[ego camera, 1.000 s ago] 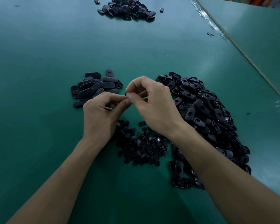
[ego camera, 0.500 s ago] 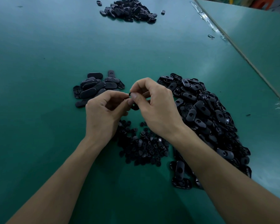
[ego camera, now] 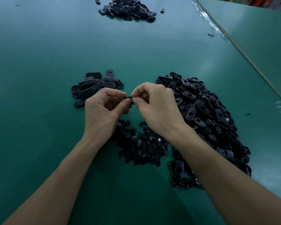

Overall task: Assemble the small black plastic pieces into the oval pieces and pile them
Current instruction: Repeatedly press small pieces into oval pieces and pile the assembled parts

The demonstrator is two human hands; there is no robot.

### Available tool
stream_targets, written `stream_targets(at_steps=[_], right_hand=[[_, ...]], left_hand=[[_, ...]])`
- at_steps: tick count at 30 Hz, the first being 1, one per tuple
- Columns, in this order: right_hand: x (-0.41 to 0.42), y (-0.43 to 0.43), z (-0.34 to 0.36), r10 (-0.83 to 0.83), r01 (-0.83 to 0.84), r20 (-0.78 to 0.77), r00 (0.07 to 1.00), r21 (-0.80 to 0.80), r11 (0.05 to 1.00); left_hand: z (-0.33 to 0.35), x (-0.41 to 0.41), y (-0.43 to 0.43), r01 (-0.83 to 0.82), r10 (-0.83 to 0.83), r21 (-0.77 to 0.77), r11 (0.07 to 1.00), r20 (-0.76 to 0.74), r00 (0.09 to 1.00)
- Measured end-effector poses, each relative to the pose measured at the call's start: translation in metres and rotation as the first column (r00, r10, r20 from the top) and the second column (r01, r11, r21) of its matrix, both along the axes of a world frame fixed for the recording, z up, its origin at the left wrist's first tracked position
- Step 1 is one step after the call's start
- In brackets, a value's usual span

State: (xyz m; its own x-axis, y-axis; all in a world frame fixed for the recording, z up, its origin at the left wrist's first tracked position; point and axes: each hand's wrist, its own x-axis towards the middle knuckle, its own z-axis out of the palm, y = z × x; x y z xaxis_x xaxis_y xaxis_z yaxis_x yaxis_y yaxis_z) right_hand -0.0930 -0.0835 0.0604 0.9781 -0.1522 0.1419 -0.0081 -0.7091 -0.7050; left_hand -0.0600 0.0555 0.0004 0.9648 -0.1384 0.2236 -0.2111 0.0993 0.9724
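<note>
Green matting covers the table [ego camera: 39, 111] before us, and the heap of small black pieces [ego camera: 141, 145] lies on it between our forearms. Over the far edge of that heap our left hand [ego camera: 102, 111] and right hand [ego camera: 157, 108] meet with fingers curled. Each pinches one end of a black piece [ego camera: 128, 98] between thumb and forefinger; most of it is hidden, so we cannot tell its shape. Right of the heap, touching it, spreads the big pile of oval pieces [ego camera: 209, 114]. Beyond the heap to the left sits a smaller stack of ovals [ego camera: 92, 86], and far beyond it lies another dark pile [ego camera: 128, 8].
</note>
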Motion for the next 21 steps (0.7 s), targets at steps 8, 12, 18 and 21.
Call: stream_targets(at_steps=[8, 12, 18, 21], right_hand=[[-0.0002, -0.0003, 0.0024, 0.008, -0.008, 0.023, 1.000, -0.034, 0.999], [0.0017, -0.0013, 0.0034, 0.030, -0.030, 0.001, 1.000, -0.019, 0.999], [0.0020, -0.0012, 0.0026, 0.017, -0.018, -0.024, 1.000, -0.020, 1.000], [0.0019, -0.0012, 0.0018, -0.003, 0.003, -0.017, 1.000, -0.042, 0.999]], left_hand=[[0.0014, -0.0009, 0.0002, 0.008, -0.008, 0.014, 1.000, -0.008, 1.000], [0.0003, -0.0006, 0.0002, -0.004, 0.004, 0.016, 1.000, -0.001, 1.000], [-0.0010, -0.0001, 0.0007, -0.015, 0.014, 0.020, 1.000, 0.008, 1.000], [-0.0006, -0.0003, 0.0001, -0.011, 0.011, 0.015, 1.000, 0.000, 1.000]])
